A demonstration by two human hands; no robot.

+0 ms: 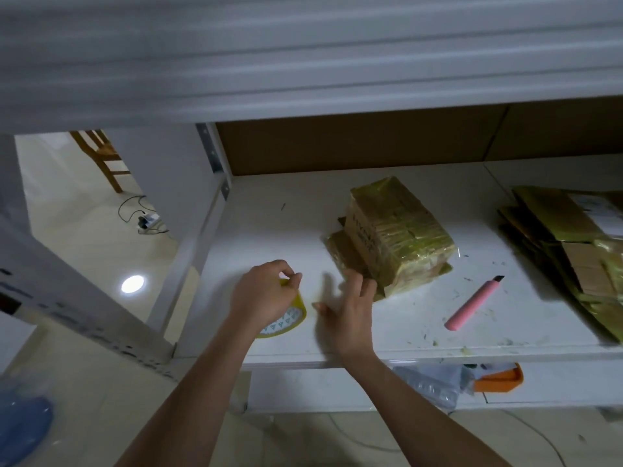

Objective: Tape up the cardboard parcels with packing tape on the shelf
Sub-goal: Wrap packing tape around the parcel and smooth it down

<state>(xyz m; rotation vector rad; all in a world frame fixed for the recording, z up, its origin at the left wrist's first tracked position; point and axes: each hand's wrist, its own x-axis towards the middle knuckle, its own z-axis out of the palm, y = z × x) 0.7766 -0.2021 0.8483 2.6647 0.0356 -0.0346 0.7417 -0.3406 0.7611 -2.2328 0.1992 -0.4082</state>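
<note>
A yellow roll of packing tape [286, 320] stands on the white shelf [269, 230] near its front left. My left hand [266, 294] grips the roll from above, fingers curled over its top edge. My right hand [350, 308] hovers just right of it with fingers spread and relaxed, blurred by motion, its fingertips near the front corner of the parcel. The cardboard parcel [401, 230], wrapped all over in yellowish tape, sits mid-shelf on a flat piece of taped cardboard [340, 247].
A pink utility knife [472, 305] lies right of the parcel among tape scraps. A stack of flattened taped cardboard [569, 254] fills the shelf's right end. An upper shelf [303, 62] overhangs. Orange and plastic items [499, 379] sit on the lower shelf.
</note>
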